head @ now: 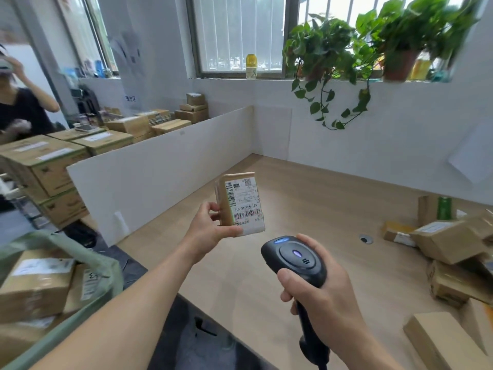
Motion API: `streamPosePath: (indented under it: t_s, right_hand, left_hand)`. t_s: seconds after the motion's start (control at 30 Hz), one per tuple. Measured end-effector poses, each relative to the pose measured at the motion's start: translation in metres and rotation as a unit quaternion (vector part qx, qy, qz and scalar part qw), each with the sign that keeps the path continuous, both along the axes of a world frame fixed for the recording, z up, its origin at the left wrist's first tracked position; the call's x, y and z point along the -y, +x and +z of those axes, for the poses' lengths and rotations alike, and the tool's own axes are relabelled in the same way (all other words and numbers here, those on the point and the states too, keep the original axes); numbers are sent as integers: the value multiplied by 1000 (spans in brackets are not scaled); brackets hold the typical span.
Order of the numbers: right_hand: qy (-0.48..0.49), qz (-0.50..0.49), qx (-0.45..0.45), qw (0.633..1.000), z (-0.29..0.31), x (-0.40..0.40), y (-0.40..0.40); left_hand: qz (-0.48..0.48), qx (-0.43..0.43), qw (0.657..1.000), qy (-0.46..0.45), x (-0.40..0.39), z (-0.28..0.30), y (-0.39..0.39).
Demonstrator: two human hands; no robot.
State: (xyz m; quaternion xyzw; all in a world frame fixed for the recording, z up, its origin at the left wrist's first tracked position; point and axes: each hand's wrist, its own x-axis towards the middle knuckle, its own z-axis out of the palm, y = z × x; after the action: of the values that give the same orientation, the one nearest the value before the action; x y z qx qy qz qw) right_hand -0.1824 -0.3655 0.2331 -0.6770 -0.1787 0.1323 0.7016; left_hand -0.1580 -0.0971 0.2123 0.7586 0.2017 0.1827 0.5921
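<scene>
Lowest in the middle of the frame, the right hand (324, 300) is wrapped round the handle of a black barcode scanner (293, 256), with the thumb lying up the left side of its head. The scanner's long axis runs from the bottom edge up toward the centre. Its nose is aimed at the parcel just above, and a blue light glows on the head.

Just beyond, left of centre, the left hand (210, 231) holds a small cardboard parcel (222, 193) in the air above the desk (320, 198). The thumb lies along the bottom edge and the fingertips curl onto the left side, so the parcel is pinched at its lower left corner. It stands on end, long axis close to vertical with the top leaning slightly left. Its shipping label (245, 201) faces the camera and scanner, and the print runs sideways. It looks light and stiff, easy for one hand. The bare side edges are the place to grip, since that leaves the barcodes uncovered.

At the right edge more parcels (448, 244) lie heaped on the desk, and at lower left a green sack (90, 260) holds others. Farther back a white partition (160, 166) fences the desk, with stacked cartons (53, 161) behind it at the left and another person (24, 108) in the upper left corner. Potted plants (333, 54) trail from the window sill at the top
</scene>
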Motion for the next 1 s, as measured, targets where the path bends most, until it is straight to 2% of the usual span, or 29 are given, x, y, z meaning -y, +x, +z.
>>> streamPosePath:
  t_s: [0.17, 0.3, 0.5, 0.67, 0.83, 1.0]
  right_hand:
    - [13, 20, 18, 1000, -1, 2, -10]
    - [-2, 58, 57, 997, 2, -2, -19]
    - [-31, 128, 119, 984, 7, -17, -42]
    - [-57, 186, 148, 970, 6, -38, -62]
    - [-64, 218, 148, 962, -1, -65, -78]
    - [-60, 214, 146, 964, -5, -102, -89]
  left_hand:
    - [-12, -19, 1000, 6, -4, 4, -18]
    - [-57, -82, 994, 51, -19, 15, -39]
    - [-121, -220, 954, 162, -46, 48, -91]
    - [-116, -286, 932, 191, -66, 64, -138]
    - [-87, -298, 932, 185, -97, 57, -172]
    - [-87, -275, 944, 163, -137, 43, -184]
